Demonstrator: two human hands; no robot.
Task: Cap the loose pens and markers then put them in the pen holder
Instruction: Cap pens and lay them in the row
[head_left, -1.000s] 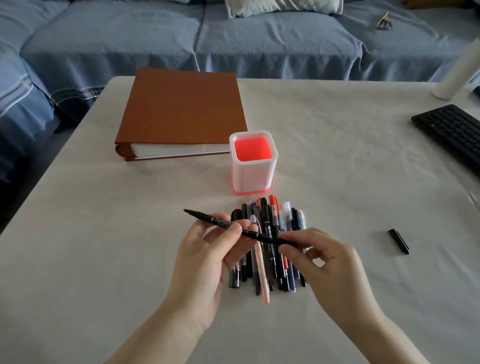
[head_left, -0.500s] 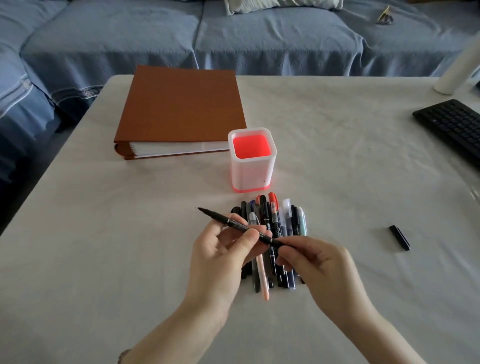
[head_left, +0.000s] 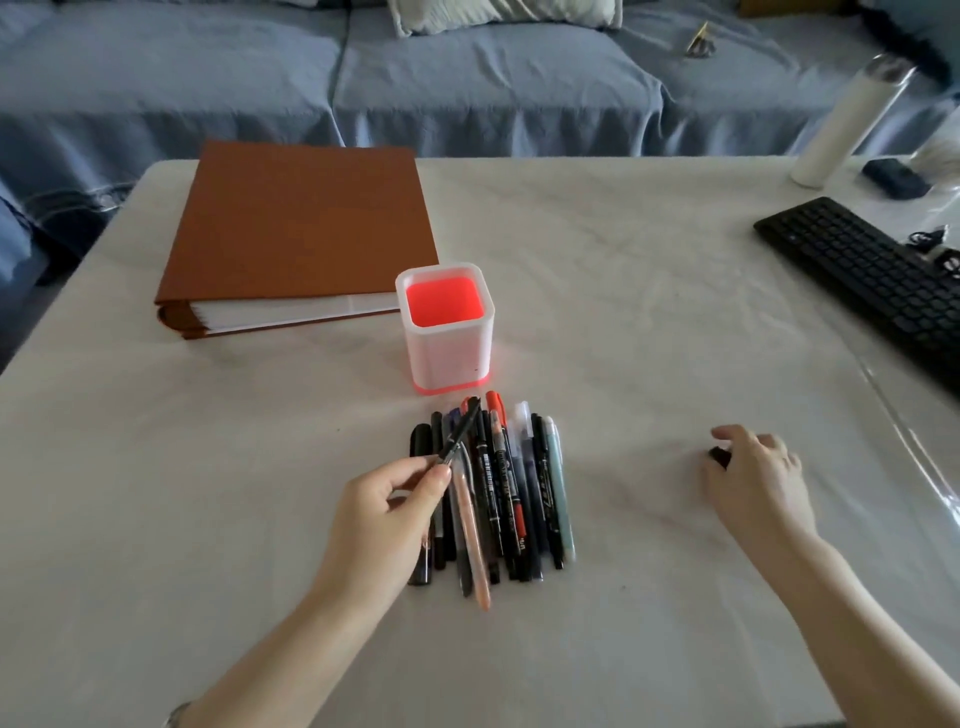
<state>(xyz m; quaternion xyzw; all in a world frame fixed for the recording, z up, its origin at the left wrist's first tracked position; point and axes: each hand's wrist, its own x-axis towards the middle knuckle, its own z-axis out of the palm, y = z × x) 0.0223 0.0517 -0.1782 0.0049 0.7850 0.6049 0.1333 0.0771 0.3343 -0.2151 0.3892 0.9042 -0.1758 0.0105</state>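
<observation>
My left hand (head_left: 384, 519) pinches a thin black pen (head_left: 462, 439) with no cap on it. The pen slants up and to the right over a pile of several pens and markers (head_left: 519, 493) lying side by side on the table. Just behind the pile stands the white pen holder (head_left: 452, 358), with a red inside and nothing in it. Far to the right, my right hand (head_left: 758, 483) is down on the table. Its curled fingers close around a small black cap (head_left: 718, 456), which is mostly hidden under them.
A brown binder (head_left: 301, 228) lies behind and left of the holder. A black keyboard (head_left: 862, 275) runs along the right edge, with a white bottle (head_left: 841, 124) and a small dark object (head_left: 896, 179) behind it. A blue sofa (head_left: 467, 78) lines the far side.
My right hand let go of the black pen and moved right onto the loose cap. My left hand kept the pen and swung its tip from pointing left to pointing up-right.
</observation>
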